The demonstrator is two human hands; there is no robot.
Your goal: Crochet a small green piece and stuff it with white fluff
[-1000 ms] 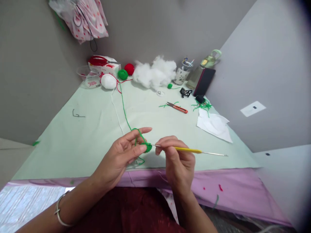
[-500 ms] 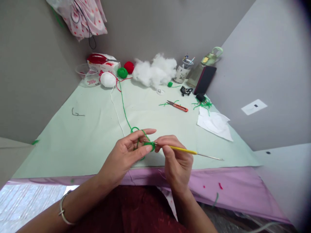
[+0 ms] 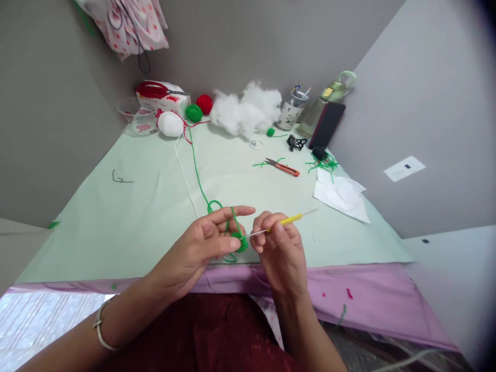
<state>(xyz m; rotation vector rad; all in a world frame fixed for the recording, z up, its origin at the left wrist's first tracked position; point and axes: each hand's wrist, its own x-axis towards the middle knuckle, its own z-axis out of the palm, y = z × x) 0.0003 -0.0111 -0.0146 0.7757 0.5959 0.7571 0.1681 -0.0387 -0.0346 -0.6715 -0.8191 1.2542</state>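
Note:
Between thumb and fingers, my left hand pinches a small green crochet piece. Green yarn runs from the green ball at the back and passes over my outstretched left index finger. My right hand grips a crochet hook by its yellow handle. The hook's metal tip meets the right edge of the green piece; whether it sits inside a stitch is too small to tell. Its far end points up and to the right.
At the back stand a white yarn ball, a red ball, white stuffing, a pen cup, a bottle and a phone. Orange thread snips lie mid-table. White paper lies at right.
My right hand has turned, so the hook's far end swings from pointing down-right to up-right. The hook tip has drawn back to the green piece's edge. My left index finger stretches out further.

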